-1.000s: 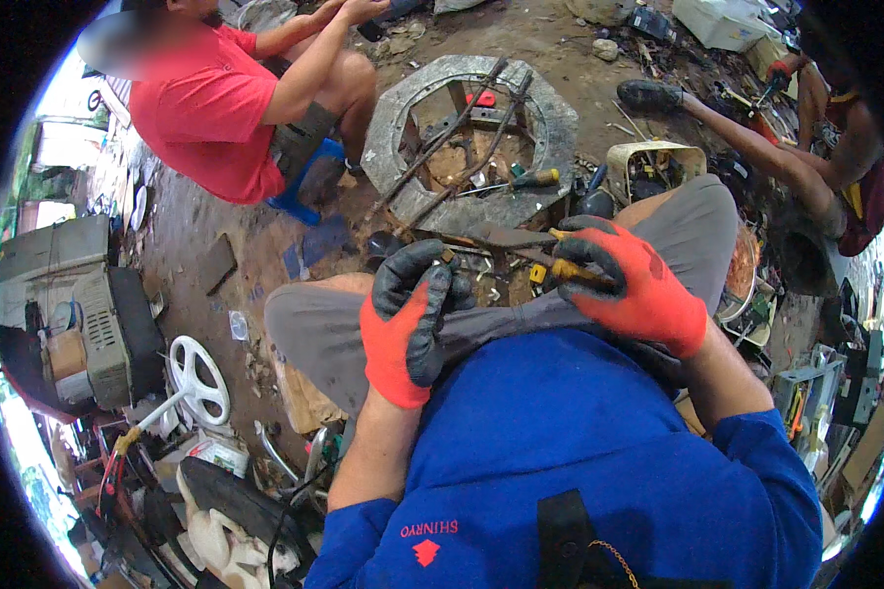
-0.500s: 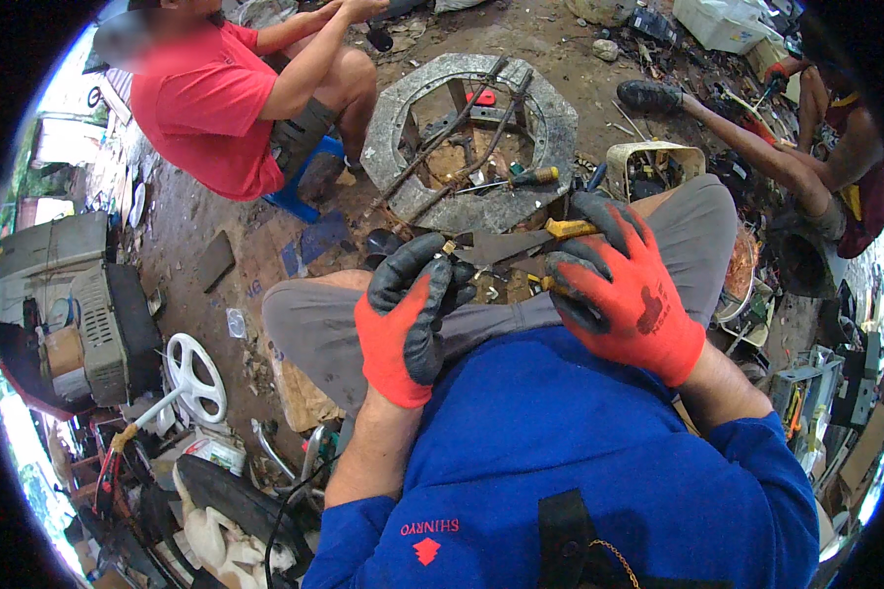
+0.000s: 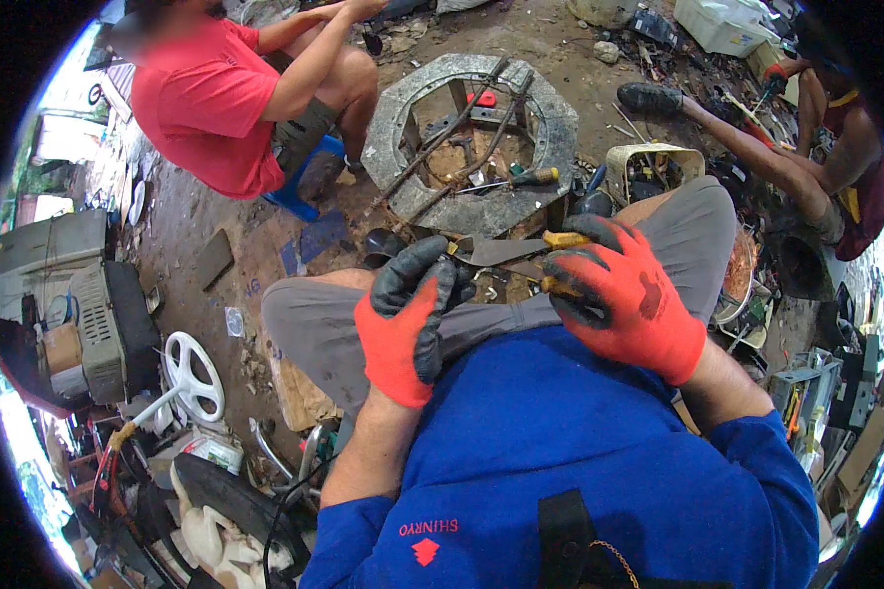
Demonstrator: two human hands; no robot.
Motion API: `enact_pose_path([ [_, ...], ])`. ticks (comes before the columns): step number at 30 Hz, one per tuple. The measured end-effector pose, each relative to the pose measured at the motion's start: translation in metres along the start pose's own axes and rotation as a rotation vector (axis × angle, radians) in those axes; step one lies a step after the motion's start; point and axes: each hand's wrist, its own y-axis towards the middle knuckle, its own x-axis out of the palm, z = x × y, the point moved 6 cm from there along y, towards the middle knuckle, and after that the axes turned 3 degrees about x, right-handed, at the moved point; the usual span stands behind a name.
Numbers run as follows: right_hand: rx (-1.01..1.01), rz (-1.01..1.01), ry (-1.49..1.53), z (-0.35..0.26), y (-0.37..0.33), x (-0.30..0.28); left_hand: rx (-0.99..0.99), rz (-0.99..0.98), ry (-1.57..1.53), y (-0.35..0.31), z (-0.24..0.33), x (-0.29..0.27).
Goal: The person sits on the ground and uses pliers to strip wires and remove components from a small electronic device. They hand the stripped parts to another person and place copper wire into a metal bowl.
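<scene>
My left hand point(image 3: 405, 324), in a red and black work glove, is closed in a pinch. Between its fingertips shows a tiny yellowish piece point(image 3: 451, 249), too small to name. My right hand point(image 3: 631, 299), gloved alike, grips a bladed tool point(image 3: 509, 251) with a flat grey metal blade and a yellow handle. A second yellow grip shows under the curled fingers; whether it belongs to the same tool I cannot tell. The blade points left, its tip beside my left fingertips. Both hands are above my lap, between my spread knees.
Ahead stands an octagonal stone-like ring point(image 3: 393, 123) with rods across it and a yellow-handled screwdriver point(image 3: 532, 178) on its rim. A person in red point(image 3: 206, 98) sits far left; another person point(image 3: 845, 157) sits far right. A cream bin point(image 3: 658, 150) stands near my right knee. A white dog point(image 3: 216, 545) lies lower left.
The bladed tool's yellow handle has dropped slightly, with the fingers of my right hand shifting around it. My left hand keeps its pinch almost in place.
</scene>
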Motion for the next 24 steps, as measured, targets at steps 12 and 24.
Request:
enact_pose_path([
  [12,0.059,-0.006,0.146,0.009,-0.003,0.007,-0.119,-0.028,-0.22,0.004,-0.014,0.001],
  [24,0.245,-0.187,0.63,0.018,0.0,0.019,-0.07,-0.029,-0.26,0.006,-0.019,0.0],
])
